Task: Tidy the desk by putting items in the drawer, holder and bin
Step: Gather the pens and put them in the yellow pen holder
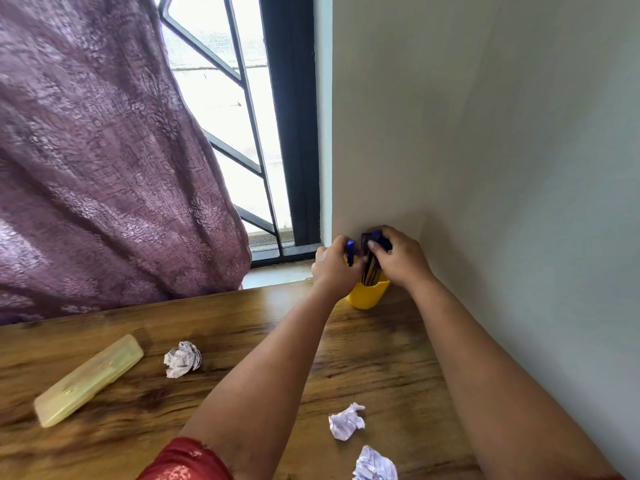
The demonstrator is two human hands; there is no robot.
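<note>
A yellow holder [367,296] stands on the wooden desk [242,341] at the far corner, against the wall. Several dark pens [371,270] stick up out of it. My left hand [334,266] grips a blue pen [350,252] just left of the holder's mouth. My right hand [398,256] is curled round the blue tops of the pens in the holder. A pale yellow pencil box [88,379] lies at the left of the desk. Three crumpled paper balls lie on the desk: one in the middle [182,359], two near the front [346,420] [375,465].
A purple curtain [104,150] hangs over the desk's back left edge, beside a barred window [235,116]. A plain wall [502,150] runs along the desk's right side. A red sleeve [187,460] shows at the bottom.
</note>
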